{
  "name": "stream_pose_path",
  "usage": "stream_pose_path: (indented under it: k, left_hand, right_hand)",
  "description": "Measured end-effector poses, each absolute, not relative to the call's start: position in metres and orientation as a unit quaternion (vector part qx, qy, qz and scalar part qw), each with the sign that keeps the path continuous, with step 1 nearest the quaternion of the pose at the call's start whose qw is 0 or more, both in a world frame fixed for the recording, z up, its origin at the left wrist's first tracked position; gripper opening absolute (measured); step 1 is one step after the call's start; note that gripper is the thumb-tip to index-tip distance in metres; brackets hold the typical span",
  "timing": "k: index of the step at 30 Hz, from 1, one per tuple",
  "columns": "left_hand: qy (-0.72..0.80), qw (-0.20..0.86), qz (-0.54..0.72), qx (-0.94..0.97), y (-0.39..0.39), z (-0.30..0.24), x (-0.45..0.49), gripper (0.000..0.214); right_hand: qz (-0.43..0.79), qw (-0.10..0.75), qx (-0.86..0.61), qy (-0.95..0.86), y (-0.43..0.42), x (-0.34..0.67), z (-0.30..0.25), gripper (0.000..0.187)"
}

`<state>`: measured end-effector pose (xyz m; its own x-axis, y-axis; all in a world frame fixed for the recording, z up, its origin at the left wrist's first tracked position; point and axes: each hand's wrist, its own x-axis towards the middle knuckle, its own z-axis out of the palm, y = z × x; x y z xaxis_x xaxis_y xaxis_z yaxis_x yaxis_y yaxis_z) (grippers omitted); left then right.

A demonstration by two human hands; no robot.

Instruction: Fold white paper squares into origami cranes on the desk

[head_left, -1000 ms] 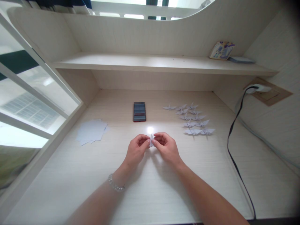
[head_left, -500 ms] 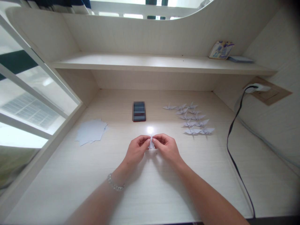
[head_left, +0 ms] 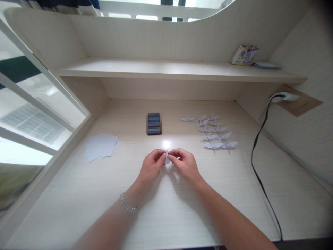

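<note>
Between my two hands, just above the desk, is a small piece of folded white paper [head_left: 167,158]. My left hand [head_left: 153,164] pinches its left side between thumb and fingers; a beaded bracelet circles that wrist. My right hand [head_left: 184,162] pinches the paper from the right. The fingertips cover much of the paper, so its exact shape is hard to make out. Several folded white paper cranes [head_left: 213,129] stand in rows to the right, beyond my right hand. A loose stack of white paper sheets [head_left: 101,146] lies to the left.
A dark phone-like object [head_left: 154,124], its face pixelated, lies beyond my hands. The shelf [head_left: 145,71] spans the back, holding a colourful packet [head_left: 244,55]. A black cable [head_left: 256,166] runs from the wall socket [head_left: 299,104] down the desk's right side.
The folded paper has turned slightly and shows a narrower white face between my fingertips. Both hands keep their pinch in nearly the same place.
</note>
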<state>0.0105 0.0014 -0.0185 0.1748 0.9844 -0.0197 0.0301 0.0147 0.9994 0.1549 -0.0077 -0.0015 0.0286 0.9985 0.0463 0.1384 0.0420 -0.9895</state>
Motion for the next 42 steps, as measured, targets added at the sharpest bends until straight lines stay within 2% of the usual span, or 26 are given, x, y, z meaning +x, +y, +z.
stream_pose_path:
  k: [17, 23, 27, 42]
  left_hand:
    - [0.459, 0.542, 0.442, 0.547, 0.0012, -0.0218, 0.0107, 0.022]
    - [0.455, 0.549, 0.448, 0.540, -0.0009, -0.0204, 0.0128, 0.021]
    - [0.447, 0.558, 0.442, 0.541, -0.0012, -0.0171, 0.0132, 0.023]
    - [0.432, 0.550, 0.386, 0.601, -0.0022, -0.0119, 0.0110, 0.025]
  right_hand:
    - [0.471, 0.444, -0.531, -0.546, -0.0084, 0.1534, -0.0019, 0.015]
    - [0.451, 0.462, -0.530, -0.549, -0.0108, 0.1527, -0.0008, 0.013]
    - [0.468, 0.486, -0.523, -0.522, -0.0105, 0.1524, -0.0023, 0.019]
    - [0.509, 0.456, -0.533, -0.499, -0.0055, 0.1596, -0.0031, 0.014]
